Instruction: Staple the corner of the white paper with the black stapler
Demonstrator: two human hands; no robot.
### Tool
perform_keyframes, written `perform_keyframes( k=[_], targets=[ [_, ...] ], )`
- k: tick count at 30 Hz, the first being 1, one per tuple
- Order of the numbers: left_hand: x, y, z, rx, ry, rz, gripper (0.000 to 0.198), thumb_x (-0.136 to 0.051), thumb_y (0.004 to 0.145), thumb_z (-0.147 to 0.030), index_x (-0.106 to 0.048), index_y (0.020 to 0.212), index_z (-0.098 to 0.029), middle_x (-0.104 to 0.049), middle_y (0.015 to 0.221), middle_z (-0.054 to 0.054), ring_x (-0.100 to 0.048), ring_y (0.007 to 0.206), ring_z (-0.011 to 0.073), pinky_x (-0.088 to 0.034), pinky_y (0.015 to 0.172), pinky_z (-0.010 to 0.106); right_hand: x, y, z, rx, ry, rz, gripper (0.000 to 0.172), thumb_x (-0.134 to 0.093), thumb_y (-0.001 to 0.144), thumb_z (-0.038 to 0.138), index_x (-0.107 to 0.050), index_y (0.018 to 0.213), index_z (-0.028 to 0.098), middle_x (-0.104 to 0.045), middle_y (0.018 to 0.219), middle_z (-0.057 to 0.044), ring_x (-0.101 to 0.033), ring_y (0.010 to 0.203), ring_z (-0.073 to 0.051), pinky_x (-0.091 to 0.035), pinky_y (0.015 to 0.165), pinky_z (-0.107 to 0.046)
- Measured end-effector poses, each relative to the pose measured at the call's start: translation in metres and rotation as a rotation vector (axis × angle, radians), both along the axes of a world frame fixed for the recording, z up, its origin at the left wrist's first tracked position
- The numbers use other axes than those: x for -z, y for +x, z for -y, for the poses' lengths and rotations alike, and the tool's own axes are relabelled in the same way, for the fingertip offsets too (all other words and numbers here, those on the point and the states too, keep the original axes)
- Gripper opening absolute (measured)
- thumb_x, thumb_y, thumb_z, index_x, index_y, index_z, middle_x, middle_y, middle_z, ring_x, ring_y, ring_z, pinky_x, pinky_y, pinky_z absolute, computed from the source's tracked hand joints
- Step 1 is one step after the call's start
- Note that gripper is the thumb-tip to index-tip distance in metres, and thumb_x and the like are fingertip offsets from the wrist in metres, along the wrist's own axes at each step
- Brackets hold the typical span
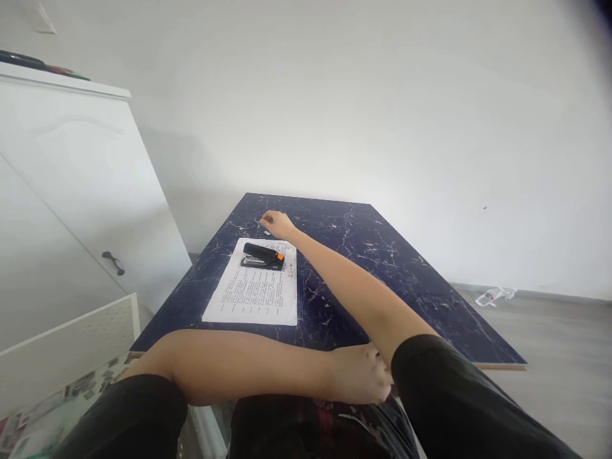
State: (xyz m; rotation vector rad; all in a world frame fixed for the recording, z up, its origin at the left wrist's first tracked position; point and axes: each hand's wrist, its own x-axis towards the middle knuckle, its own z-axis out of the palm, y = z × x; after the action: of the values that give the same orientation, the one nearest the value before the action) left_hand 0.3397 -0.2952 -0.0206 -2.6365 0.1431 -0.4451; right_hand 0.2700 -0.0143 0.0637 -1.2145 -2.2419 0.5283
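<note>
My right hand [278,224] reaches across to the far left part of the table, its fingers closed in a pinch. Whatever is between the fingertips is too small to make out. Just below it lies a small grey piece [267,233], possibly staples, on the tabletop. A black stapler [262,257] with an orange end rests on the upper part of printed paper sheets [253,299]. My left hand [362,375] lies at the table's near edge, beside my right elbow. Its fingers are curled in, and the palm side is hidden.
The table [363,255] has a dark blue marbled top and stands against a white wall. A white cabinet [86,178] with a black handle is on the left. White plastic packaging [496,296] lies on the floor at right. A pale framed panel [71,344] stands lower left.
</note>
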Motion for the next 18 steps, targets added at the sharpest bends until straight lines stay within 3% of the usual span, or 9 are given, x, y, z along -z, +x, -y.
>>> perform_keyframes(
  k=[2,4,7,12,18],
  targets=[
    [-0.001,-0.004,0.002,0.035,0.113,0.066,0.032,-0.056,0.092,-0.015,-0.085,0.094,-0.029,-0.071,0.131,0.014,-0.067,0.116,0.0324,-0.052,0.099,0.055,-0.002,-0.003,0.028,-0.138,-0.022,0.047,0.031,-0.062,0.101,0.048,-0.071,0.11,0.02,-0.075,0.119,-0.009,-0.07,0.104,-0.023,-0.054,0.086,-0.03],
    [0.001,-0.005,0.002,0.041,0.091,0.097,0.029,-0.057,0.093,-0.018,-0.085,0.094,-0.026,-0.067,0.138,0.015,-0.065,0.121,0.036,-0.051,0.099,0.058,0.001,-0.007,0.056,-0.201,-0.039,0.133,0.042,-0.066,0.095,0.058,-0.07,0.111,0.019,-0.076,0.116,-0.01,-0.071,0.098,-0.024,-0.055,0.079,-0.031],
    [0.005,-0.002,0.001,0.055,0.095,0.111,0.029,-0.057,0.093,-0.016,-0.085,0.097,-0.024,-0.066,0.139,0.016,-0.065,0.121,0.0381,-0.053,0.094,0.057,0.01,-0.009,0.084,-0.205,0.013,0.252,0.049,-0.074,0.089,0.055,-0.066,0.118,0.017,-0.076,0.11,-0.013,-0.071,0.089,-0.026,-0.053,0.067,-0.03],
    [0.007,0.001,0.003,0.01,0.143,0.131,0.033,-0.058,0.092,-0.016,-0.081,0.115,-0.016,-0.063,0.142,0.021,-0.062,0.125,0.0412,-0.054,0.097,0.058,0.019,-0.004,0.085,-0.186,0.082,0.342,0.047,-0.076,0.088,0.048,-0.062,0.123,0.019,-0.075,0.107,-0.012,-0.07,0.084,-0.026,-0.049,0.06,-0.028],
    [-0.003,-0.001,0.003,0.022,0.132,0.087,0.032,-0.055,0.097,-0.02,-0.082,0.114,-0.018,-0.062,0.144,0.018,-0.06,0.128,0.0405,-0.051,0.102,0.057,0.015,0.014,0.08,-0.237,0.105,0.362,0.041,-0.079,0.086,0.048,-0.065,0.113,0.02,-0.076,0.104,-0.01,-0.07,0.088,-0.026,-0.045,0.061,-0.027]
  ],
)
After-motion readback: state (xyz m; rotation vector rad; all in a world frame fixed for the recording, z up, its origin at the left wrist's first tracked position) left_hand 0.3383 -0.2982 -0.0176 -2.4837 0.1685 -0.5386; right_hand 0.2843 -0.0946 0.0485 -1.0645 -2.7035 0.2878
